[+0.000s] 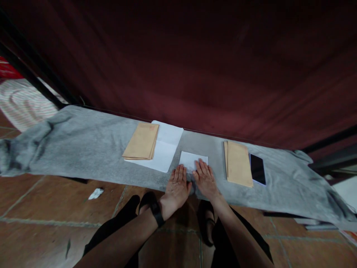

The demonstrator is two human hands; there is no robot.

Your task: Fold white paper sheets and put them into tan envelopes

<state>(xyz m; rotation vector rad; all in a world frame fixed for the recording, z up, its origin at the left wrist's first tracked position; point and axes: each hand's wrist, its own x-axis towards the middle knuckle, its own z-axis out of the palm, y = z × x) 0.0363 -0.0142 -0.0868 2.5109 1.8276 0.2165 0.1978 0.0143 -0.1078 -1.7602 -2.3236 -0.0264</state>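
A small folded sheet of white paper (190, 158) lies flat on the grey cloth in front of me. My right hand (205, 179) rests palm down, its fingertips on the paper's right part, fingers stretched out. Beside it my left hand (177, 185) also lies flat, fingers extended, with its fingertips at the paper's lower left corner. Neither hand grips anything. To the left, larger white sheets (166, 145) lie partly under a stack of brown envelopes (141, 140). On the right is another stack of brown envelopes (240, 163).
A phone (257, 169) lies right of the right-hand envelopes. Grey cloth (83, 145) covers the long, narrow surface. Behind it hangs a dark red curtain (178, 74). A crumpled white tissue (96, 193) lies on the tiled floor (69, 208).
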